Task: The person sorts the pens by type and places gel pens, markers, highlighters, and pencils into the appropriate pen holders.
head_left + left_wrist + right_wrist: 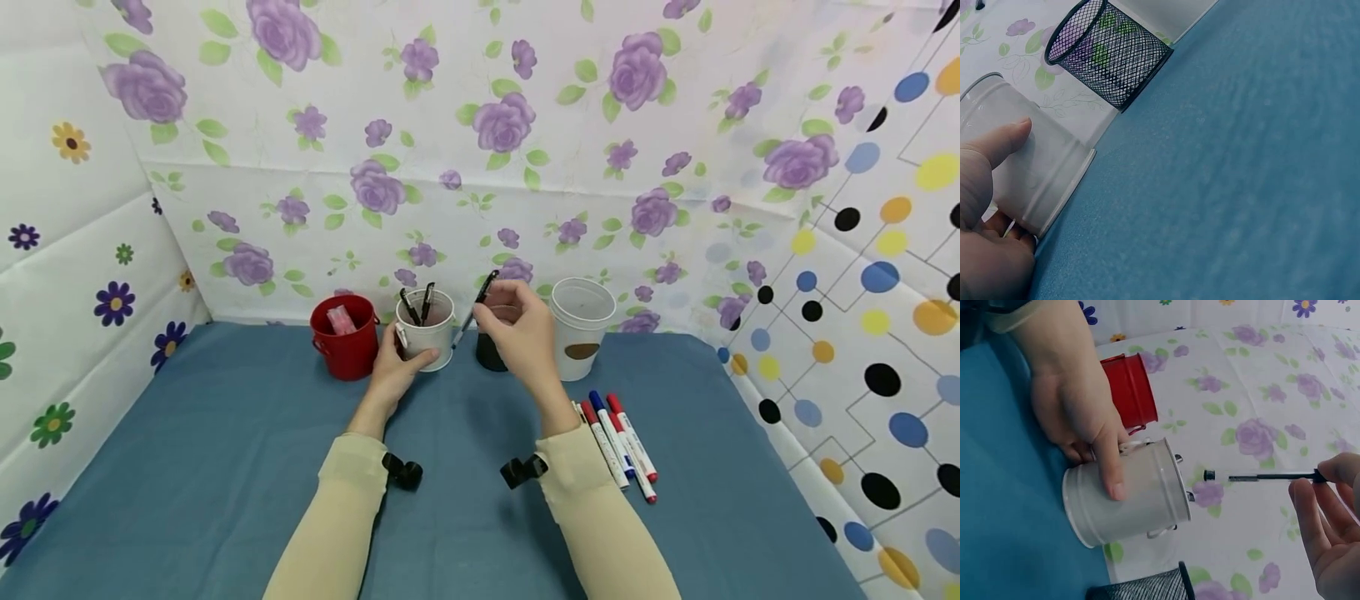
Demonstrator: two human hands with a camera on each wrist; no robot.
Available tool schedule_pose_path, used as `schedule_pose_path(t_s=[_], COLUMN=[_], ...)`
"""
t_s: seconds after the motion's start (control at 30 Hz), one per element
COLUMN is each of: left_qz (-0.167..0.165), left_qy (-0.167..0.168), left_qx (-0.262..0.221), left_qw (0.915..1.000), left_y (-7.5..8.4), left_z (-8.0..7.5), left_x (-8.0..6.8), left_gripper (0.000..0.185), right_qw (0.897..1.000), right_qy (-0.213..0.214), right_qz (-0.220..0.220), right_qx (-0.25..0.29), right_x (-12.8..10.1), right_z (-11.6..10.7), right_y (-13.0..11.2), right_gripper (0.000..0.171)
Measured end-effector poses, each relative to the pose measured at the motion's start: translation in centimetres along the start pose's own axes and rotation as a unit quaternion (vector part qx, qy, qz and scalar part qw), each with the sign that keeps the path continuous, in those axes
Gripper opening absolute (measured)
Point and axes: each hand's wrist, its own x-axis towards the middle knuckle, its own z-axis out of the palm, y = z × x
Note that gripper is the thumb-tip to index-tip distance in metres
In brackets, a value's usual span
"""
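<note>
My left hand [402,357] grips a white metal bucket [426,338] that stands on the blue table and holds two black pens [418,305]. The left wrist view shows my thumb [999,143] lying across the bucket's side [1035,172]. My right hand [495,307] pinches a black pen [480,300] by its upper end. That pen is tilted, its tip pointing towards the white bucket's rim. In the right wrist view the pen [1266,477] is in the air just short of the bucket's mouth [1180,481]. A black mesh cup [491,353] stands under my right hand.
A red bucket [345,338] with pink items inside stands left of the white one. A white plastic cup [582,327] stands at the right. Several red and blue markers [619,445] lie by my right forearm. Flowered walls [480,167] enclose the blue table [225,467].
</note>
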Motion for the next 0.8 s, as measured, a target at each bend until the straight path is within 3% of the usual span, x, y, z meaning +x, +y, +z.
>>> schedule_pose_path(t_s=[0.37,0.53,0.8], left_qz=[0.000,0.001,-0.004], left_qy=[0.004,-0.004,0.012], left_qx=[-0.009,-0.011,-0.010], left_qw=[1.0000,0.9999,0.9999], left_y=[-0.3,-0.1,0.0], left_z=[0.3,0.6,0.0], left_x=[0.2,0.1,0.0], left_gripper=[0.096,0.098,0.097], right_qw=[0.998,0.997,0.996], right_qy=[0.029,0.055,0.070], right_qz=[-0.048,-0.050,-0.046], right_qx=[-0.011,-0.003,0.007], right_x=[2.9,2.8,1.8], right_z=[2.5,3.2,4.5], right_y=[0.9,1.4,2.4], right_gripper=[0.028,0.028,0.025])
